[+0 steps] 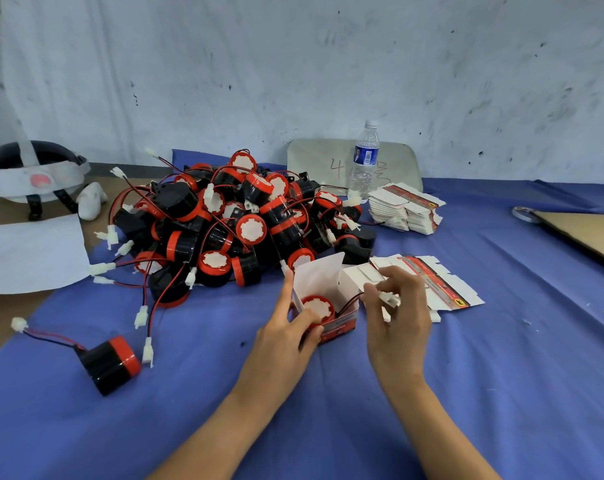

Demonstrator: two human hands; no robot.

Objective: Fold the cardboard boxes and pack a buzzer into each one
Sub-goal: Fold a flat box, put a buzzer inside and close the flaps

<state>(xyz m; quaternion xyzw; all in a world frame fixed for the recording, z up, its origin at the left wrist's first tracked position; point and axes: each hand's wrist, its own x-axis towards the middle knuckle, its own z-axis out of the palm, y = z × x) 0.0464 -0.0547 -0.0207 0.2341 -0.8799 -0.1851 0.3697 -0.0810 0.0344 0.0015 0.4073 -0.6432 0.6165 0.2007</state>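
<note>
Currently grips box (342,323) near-left wall with left hand (286,337) | pinches connector (388,299) with right hand (397,323) just right of box | keeps buzzer (317,306) seated inside box | risks lid (319,271) trapping lead (349,301) if not tucked in

Table (501,375) (blue cloth): buzzer pile (238,220), flat boxes (406,209).

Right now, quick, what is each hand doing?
Left hand: holds the box, which has a buzzer inside.
Right hand: pinches the buzzer's connector.
</note>
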